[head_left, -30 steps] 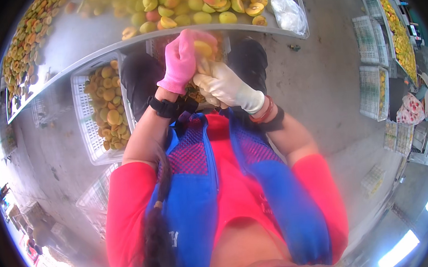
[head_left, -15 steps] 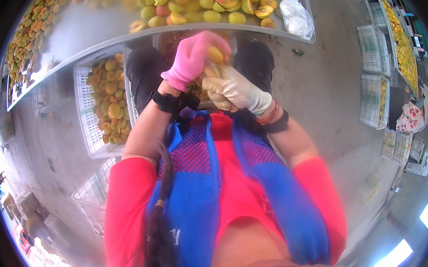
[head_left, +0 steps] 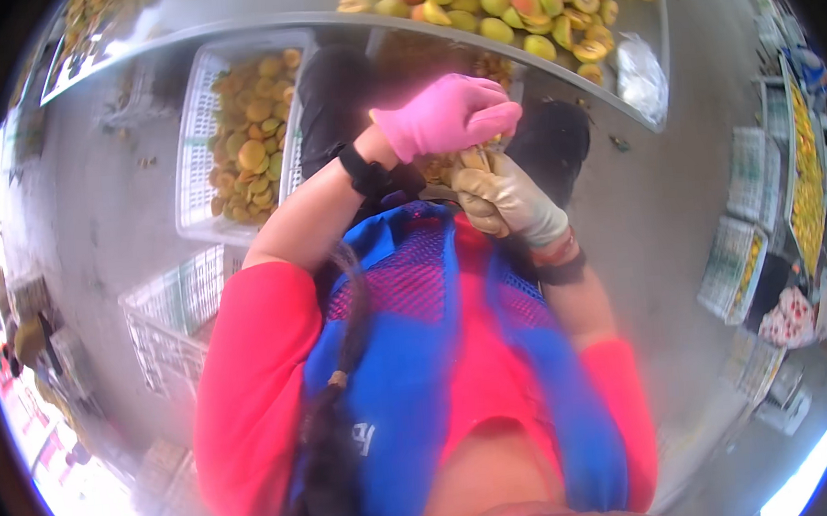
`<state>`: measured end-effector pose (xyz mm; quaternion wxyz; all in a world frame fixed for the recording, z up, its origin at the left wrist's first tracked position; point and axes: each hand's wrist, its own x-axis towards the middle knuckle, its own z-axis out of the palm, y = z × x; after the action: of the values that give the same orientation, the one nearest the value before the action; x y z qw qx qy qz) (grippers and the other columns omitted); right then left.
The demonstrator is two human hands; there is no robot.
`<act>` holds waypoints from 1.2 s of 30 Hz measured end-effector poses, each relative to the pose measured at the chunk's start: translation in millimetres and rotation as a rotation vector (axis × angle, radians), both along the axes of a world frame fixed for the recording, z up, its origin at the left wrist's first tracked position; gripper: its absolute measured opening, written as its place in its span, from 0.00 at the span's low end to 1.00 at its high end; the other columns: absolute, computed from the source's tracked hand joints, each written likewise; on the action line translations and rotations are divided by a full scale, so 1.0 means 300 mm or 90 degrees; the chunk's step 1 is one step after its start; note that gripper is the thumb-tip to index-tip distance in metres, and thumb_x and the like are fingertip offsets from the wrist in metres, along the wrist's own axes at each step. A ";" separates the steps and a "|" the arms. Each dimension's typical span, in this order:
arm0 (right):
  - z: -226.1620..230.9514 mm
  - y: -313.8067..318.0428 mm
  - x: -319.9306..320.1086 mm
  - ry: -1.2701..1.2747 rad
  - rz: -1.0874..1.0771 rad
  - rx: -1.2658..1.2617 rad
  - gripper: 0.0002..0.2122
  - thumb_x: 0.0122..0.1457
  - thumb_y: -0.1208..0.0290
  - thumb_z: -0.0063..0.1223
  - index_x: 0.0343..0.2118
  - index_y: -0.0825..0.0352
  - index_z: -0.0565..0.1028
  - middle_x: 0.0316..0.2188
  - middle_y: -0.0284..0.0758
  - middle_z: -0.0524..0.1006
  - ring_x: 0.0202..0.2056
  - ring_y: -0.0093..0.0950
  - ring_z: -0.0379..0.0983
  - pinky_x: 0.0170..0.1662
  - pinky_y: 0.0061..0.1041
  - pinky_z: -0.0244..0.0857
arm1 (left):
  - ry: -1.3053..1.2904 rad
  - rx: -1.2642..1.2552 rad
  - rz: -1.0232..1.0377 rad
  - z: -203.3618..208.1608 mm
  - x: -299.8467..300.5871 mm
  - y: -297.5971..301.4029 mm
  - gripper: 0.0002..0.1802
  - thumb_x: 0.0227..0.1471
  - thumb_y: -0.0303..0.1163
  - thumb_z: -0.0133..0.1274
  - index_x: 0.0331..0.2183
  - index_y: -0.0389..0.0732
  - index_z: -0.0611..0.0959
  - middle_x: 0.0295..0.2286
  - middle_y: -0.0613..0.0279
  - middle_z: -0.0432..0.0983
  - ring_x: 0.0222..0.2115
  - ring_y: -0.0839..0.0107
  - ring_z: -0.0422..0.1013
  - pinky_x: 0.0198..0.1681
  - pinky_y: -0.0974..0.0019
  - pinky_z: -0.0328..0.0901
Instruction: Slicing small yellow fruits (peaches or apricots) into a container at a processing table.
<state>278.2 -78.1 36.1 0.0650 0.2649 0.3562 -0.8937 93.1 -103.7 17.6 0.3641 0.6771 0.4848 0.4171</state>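
Observation:
My left hand [head_left: 452,116], in a pink glove, is raised over my lap with its fingers curled together; whatever it may hold is hidden from this side. Just below and to the right, my right hand [head_left: 510,198] in a whitish glove with stained fingertips is closed in a fist. What that fist grips does not show clearly. The two hands are close together. Beyond them, on a metal-edged table, lies a heap of yellow-green and reddish apricot-like fruit [head_left: 498,30], many pieces cut open. Under the hands, more fruit pieces [head_left: 438,168] show between my knees.
To my left stands a white plastic crate [head_left: 191,182] of cut fruit [head_left: 253,154]. Another white crate [head_left: 164,319] sits nearer. A clear plastic bag [head_left: 641,79] lies on the table's right corner. Crates [head_left: 733,269] and a fruit-covered table [head_left: 808,182] stand far right.
A yellow fruit showed at my left fingers before and is now out of sight. My left hand has turned over, fingers pointing right. The whole view has shifted and tilted.

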 end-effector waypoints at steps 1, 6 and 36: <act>-0.039 -0.001 0.012 -0.013 0.014 0.042 0.01 0.65 0.72 0.44 0.37 0.60 0.66 0.14 0.23 0.60 0.10 0.14 0.52 0.12 0.17 0.45 | -0.071 -0.087 0.028 -0.014 0.011 -0.012 0.21 0.64 0.41 0.43 0.29 0.37 0.84 0.30 0.61 0.80 0.34 0.71 0.74 0.41 0.65 0.68; -0.054 -0.028 -0.027 0.017 0.016 0.270 0.03 0.66 0.71 0.46 0.38 0.63 0.68 0.18 0.23 0.64 0.15 0.15 0.58 0.18 0.18 0.53 | -0.344 -0.199 0.222 -0.008 0.020 -0.069 0.37 0.67 0.55 0.33 0.29 0.33 0.83 0.27 0.58 0.80 0.27 0.70 0.75 0.36 0.69 0.70; -0.294 -0.103 0.074 -0.050 -0.325 0.748 0.07 0.60 0.72 0.56 0.35 0.69 0.72 0.16 0.42 0.74 0.17 0.34 0.75 0.22 0.30 0.66 | 0.405 -0.085 0.641 -0.050 -0.341 -0.090 0.31 0.58 0.55 0.50 0.50 0.39 0.79 0.48 0.47 0.76 0.49 0.50 0.72 0.54 0.56 0.64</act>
<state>300.5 -109.1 -52.3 -0.2931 0.3656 0.7092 -0.5267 -9.3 -130.8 2.7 0.0005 0.4315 0.8562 0.2840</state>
